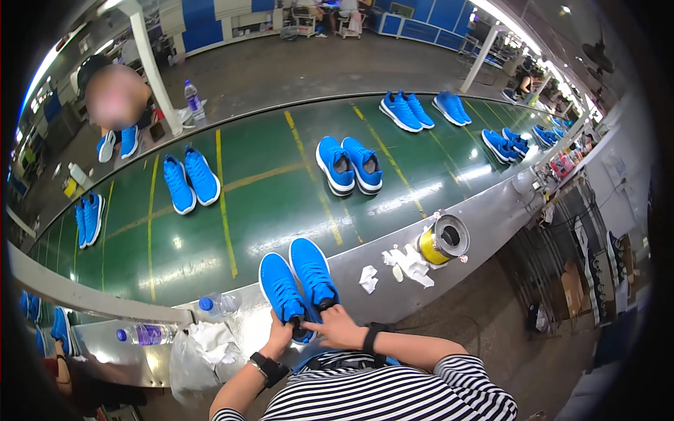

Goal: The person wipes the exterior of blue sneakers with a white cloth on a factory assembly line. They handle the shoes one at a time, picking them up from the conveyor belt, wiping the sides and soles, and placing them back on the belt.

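Observation:
A pair of blue sneakers with white soles lies in front of me, toes pointing away, across the metal ledge at the belt's near edge. My left hand (280, 334) holds the left sneaker (284, 288) by its heel, with the thumb near the dark shoe opening. My right hand (341, 328) is at the heel of the right sneaker (310, 270), fingers curled at its collar. One right finger reaches across toward the left sneaker's opening. The fingers' far sides are hidden by the shoes and hands.
Several more blue sneaker pairs (349, 166) stand on the green conveyor belt (260, 210). Right of me on the metal ledge (365, 302) are a yellow can (444, 240) and white scraps (411, 266); left, bottles (217, 304) and a plastic bag (200, 358). A co-worker (116, 98) handles sneakers across the belt.

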Motion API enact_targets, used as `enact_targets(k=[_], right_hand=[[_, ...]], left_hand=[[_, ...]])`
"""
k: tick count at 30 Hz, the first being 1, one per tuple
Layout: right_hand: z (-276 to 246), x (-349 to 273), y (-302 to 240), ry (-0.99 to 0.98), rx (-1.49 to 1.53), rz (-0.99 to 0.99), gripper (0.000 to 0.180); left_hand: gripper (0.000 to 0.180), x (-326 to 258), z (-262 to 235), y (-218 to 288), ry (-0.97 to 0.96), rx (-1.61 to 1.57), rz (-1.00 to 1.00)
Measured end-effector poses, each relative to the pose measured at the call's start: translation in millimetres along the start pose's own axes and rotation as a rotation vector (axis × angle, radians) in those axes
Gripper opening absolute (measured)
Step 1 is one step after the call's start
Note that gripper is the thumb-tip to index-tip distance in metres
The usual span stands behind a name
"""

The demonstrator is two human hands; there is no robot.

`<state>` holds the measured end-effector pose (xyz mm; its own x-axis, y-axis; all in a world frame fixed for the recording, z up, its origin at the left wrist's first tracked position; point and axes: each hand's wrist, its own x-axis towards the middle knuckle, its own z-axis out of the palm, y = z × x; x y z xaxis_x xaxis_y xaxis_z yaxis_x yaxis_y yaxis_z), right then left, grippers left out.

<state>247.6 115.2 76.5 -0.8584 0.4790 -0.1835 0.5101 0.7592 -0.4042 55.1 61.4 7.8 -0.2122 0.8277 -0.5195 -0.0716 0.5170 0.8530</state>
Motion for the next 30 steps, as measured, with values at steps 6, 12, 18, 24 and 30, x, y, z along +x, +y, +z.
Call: enact_targets(k=[6, 12, 18, 24, 30], right_hand=[[-62.1, 24.1, 41.2, -0.013, 0.04, -0.077, 0.055], [-201.9, -18.8, 168.2, 0.259, 0.34, 0.027, 0.061], [-301.7, -57.1, 355.4, 0.442, 0.123, 0.173, 0.062], [-262.7, -51.8, 572.6, 0.229, -0.239, 0.48, 0.051], [-199.3, -66.6, 661.8, 0.186, -0.126, 0.605, 0.043]], left_hand=[[0.063, -10.5, -13.9, 50.7, -0.215, -0.118, -0.246], [0.053, 34.4, 11.8, 116.9, -0.094, 0.02, -0.061], [0.045, 138.4, 79.0, 179.6, -0.113, 0.562, 0.361], [0.057, 244.6, 204.1, 275.2, -0.158, 1.047, 0.569], [0.067, 331.3, 271.7, 297.4, -0.169, 1.538, 0.489]])
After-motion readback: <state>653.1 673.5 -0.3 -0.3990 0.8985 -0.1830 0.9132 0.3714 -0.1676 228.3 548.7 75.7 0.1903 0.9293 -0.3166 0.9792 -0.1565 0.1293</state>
